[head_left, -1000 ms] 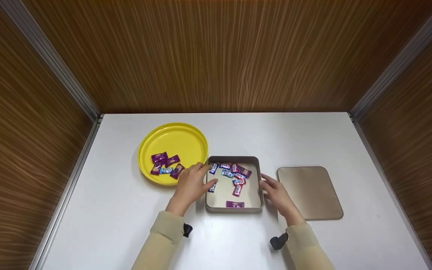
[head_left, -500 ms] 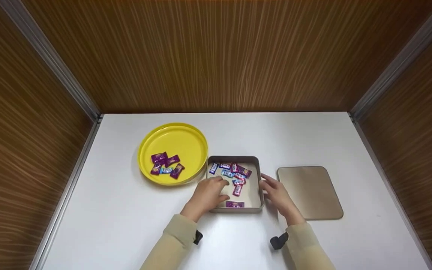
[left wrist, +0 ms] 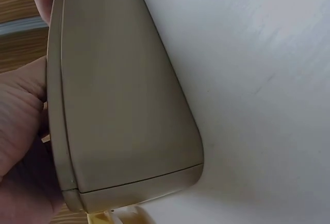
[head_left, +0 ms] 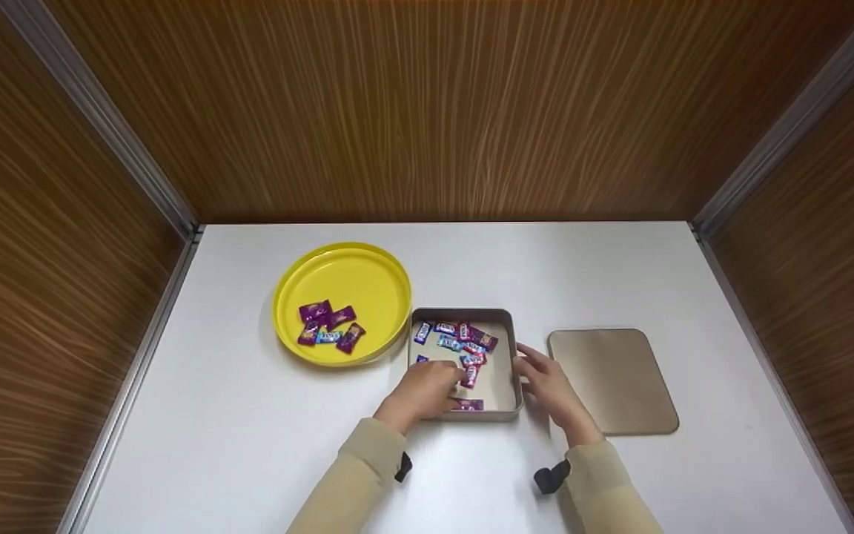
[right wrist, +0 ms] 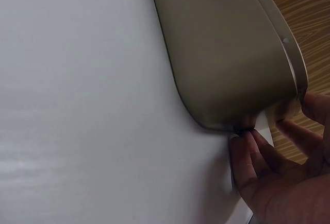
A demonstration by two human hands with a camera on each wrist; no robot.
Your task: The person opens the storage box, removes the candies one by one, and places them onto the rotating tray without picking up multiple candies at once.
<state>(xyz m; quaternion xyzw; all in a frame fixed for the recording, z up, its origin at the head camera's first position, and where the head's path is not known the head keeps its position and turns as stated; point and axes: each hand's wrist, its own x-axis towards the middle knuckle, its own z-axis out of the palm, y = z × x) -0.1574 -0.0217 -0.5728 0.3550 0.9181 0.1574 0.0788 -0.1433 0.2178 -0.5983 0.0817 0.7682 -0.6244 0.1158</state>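
Note:
My left hand reaches over the near-left side of a square metal tin, thumb and fingers apart. Its thumb is beside a purple-wrapped candy, its fingertips close to a pink-wrapped candy. In the left wrist view the tin's wall hides the fingertips, so contact is unclear. Several small wrapped candies lie toward the tin's far side. At the right wall, my right hand touches the tin with extended fingers, seen also in the right wrist view against the tin's rounded corner.
A round yellow tray stands left of the tin, holding several purple candies and a blue one. The flat square lid lies to the right on the white table. Wood-grain panels enclose the table's back and sides.
My left hand has moved from the tin's left wall rightward and nearer, down into the tin, and now partly covers the purple candy. The right hand has stayed put.

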